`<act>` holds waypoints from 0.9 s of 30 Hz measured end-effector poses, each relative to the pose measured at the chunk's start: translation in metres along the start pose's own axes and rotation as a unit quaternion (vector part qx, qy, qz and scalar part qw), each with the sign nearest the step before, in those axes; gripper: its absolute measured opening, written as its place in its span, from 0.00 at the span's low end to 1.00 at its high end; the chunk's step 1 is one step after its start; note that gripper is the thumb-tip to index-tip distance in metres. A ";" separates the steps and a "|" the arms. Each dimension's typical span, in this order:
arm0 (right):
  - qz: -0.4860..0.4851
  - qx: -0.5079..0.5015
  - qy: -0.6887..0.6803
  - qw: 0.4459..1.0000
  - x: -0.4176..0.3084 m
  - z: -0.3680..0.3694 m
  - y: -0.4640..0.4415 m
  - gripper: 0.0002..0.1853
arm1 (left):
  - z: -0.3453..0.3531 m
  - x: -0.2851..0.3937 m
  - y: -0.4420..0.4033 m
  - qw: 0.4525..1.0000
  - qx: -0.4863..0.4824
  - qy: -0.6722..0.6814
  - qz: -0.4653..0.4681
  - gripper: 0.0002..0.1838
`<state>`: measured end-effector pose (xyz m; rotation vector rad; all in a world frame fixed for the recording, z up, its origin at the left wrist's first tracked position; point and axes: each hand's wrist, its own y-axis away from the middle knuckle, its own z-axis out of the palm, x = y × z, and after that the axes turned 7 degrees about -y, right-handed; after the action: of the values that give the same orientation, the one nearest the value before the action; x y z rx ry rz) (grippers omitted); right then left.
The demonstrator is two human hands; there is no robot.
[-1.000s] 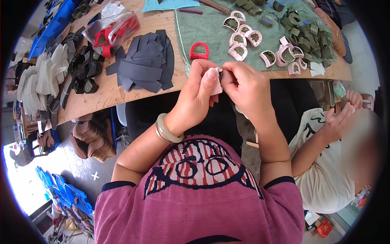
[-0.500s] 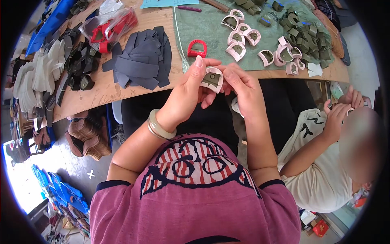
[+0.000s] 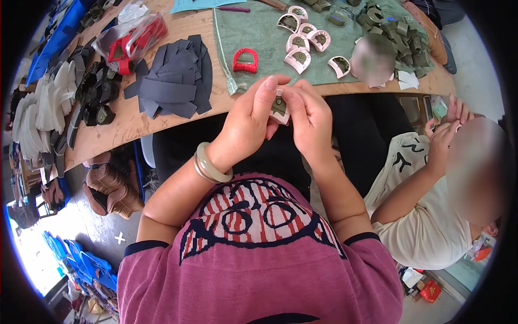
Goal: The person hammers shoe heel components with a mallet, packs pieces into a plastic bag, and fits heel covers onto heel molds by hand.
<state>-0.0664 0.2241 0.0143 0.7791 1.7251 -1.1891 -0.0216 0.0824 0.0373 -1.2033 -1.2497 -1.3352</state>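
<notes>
A small pink D-shaped piece with an olive-green inside, shaped like a shoe heel, is held in front of my chest. My left hand is closed on its left side, the thumb upright along the edge. With thumb and bent fingers my right hand grips the right side, covering part of it. Beyond my hands, a red D-shaped piece lies on the green sheet. Several similar pink pieces lie to its right, one pink piece a little apart.
A heap of dark grey strips covers the table at left, beside a plastic bag of red pieces. Olive pieces are piled at the back right. A co-worker in a pale shirt sits at right.
Both hands have drawn closer together around the pink piece, and my right hand now covers more of it. The whole view has shifted slightly.
</notes>
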 end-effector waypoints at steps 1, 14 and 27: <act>-0.001 0.004 0.002 1.000 -0.001 -0.002 0.000 0.15 | 0.002 0.000 0.000 1.000 0.008 0.004 -0.001 0.31; 0.126 0.102 -0.106 0.981 0.005 -0.073 0.004 0.17 | 0.003 -0.005 -0.008 0.983 -0.069 0.136 -0.097 0.28; -0.267 0.392 0.107 0.874 -0.027 -0.153 0.002 0.28 | 0.008 -0.008 -0.007 0.998 -0.024 0.040 -0.046 0.23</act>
<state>-0.1008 0.3679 0.0624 0.9441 1.6650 -2.3426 -0.0269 0.0912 0.0292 -1.1246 -1.2346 -1.4742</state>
